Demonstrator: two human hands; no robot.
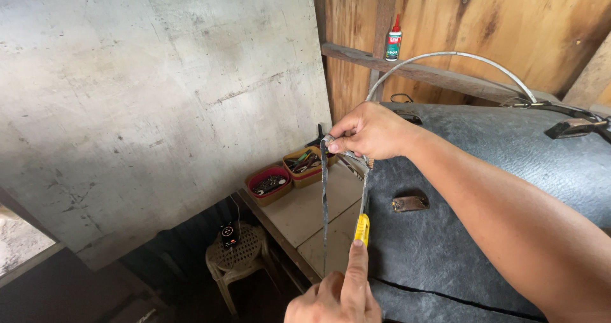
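Observation:
My right hand (372,131) reaches in from the right and pinches the folded top of a thin dark grey strip (324,202), which hangs straight down. My left hand (334,296) is at the bottom edge, gripping a yellow utility knife (361,229) with the index finger laid along its back. The knife's slim blade points up to the fold just under my right hand's fingers. Both hands work above the left edge of a large dark grey textured sheet (484,170).
A small metal buckle (410,203) lies on the sheet. A curved grey cable (445,54) arches behind it, and a small glue bottle (394,40) stands on a wooden ledge. A red tray (270,184) and a yellow tray (304,164) of tools sit on the bench; a plastic stool (237,253) stands below.

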